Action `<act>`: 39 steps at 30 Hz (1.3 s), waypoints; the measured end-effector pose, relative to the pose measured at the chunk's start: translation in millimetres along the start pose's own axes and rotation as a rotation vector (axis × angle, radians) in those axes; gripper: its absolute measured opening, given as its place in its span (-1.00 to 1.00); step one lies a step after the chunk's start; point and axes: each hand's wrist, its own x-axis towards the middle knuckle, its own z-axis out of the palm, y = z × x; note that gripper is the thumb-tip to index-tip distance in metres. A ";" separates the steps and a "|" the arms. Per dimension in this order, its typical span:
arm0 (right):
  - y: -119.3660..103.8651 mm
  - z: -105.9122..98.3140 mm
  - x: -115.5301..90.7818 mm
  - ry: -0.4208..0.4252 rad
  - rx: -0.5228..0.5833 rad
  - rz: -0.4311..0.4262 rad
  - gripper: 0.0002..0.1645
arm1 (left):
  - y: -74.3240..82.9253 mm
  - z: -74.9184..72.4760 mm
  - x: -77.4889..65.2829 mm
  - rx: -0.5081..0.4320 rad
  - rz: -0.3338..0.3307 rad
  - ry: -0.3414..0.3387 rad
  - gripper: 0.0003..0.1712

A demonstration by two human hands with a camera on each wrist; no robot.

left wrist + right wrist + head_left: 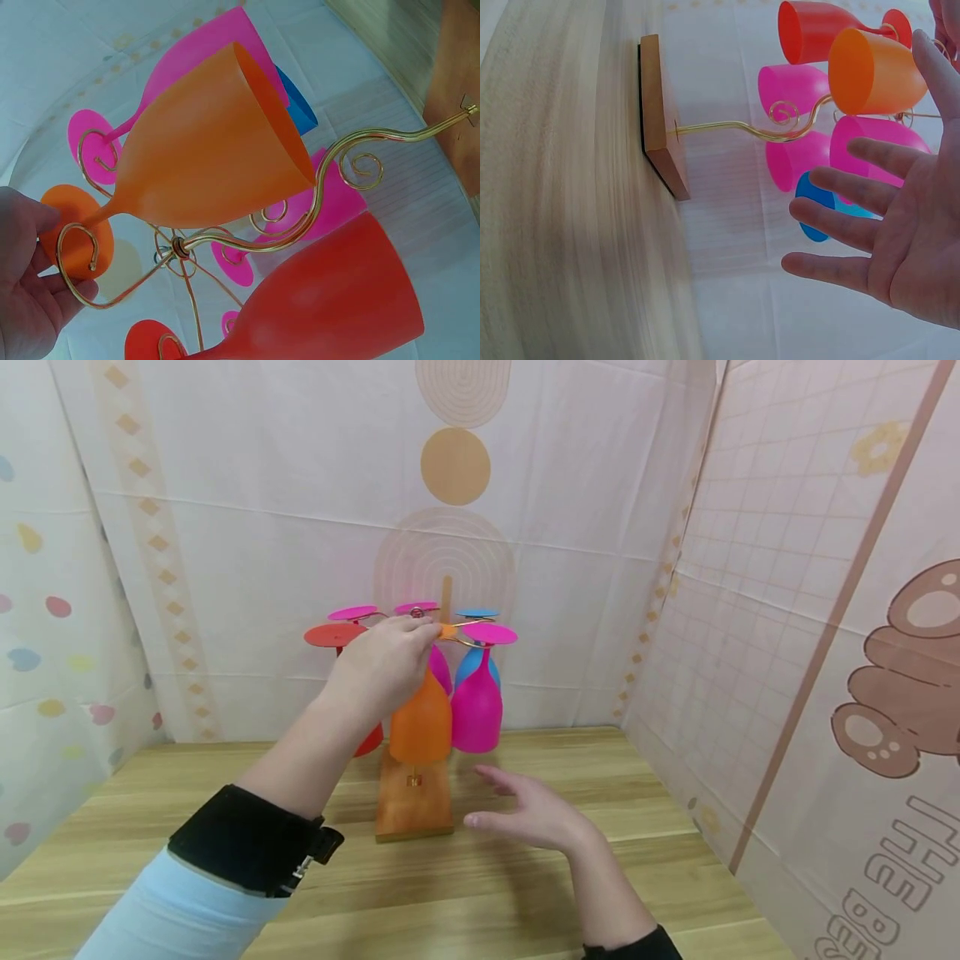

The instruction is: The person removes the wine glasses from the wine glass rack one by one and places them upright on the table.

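A gold wire stemware rack (341, 150) rises from a wooden base (415, 810), with plastic goblets hanging upside down by their feet from its curled hooks. My left hand (384, 664) is at the top of the rack, holding the foot of the orange goblet (420, 727); in the left wrist view its thumb and fingers lie around that foot, which sits in a hook. Low at the right of the base, my right hand (536, 814) is held with fingers spread, touching nothing. Around the orange goblet hang a red goblet (337, 300), a blue goblet (815, 210) and several pink goblets (477, 714).
The rack stands on a wood-grain table (600, 860). Behind it hangs a pale patterned cloth (285, 568). Another printed cloth (780, 652) closes off the right side, and a dotted cloth (52, 635) the left.
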 end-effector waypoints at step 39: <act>-4.1 -12.1 1.7 0.103 0.356 -0.215 -0.17 | 7.2 10.8 -68.9 -0.020 0.349 0.544 -0.60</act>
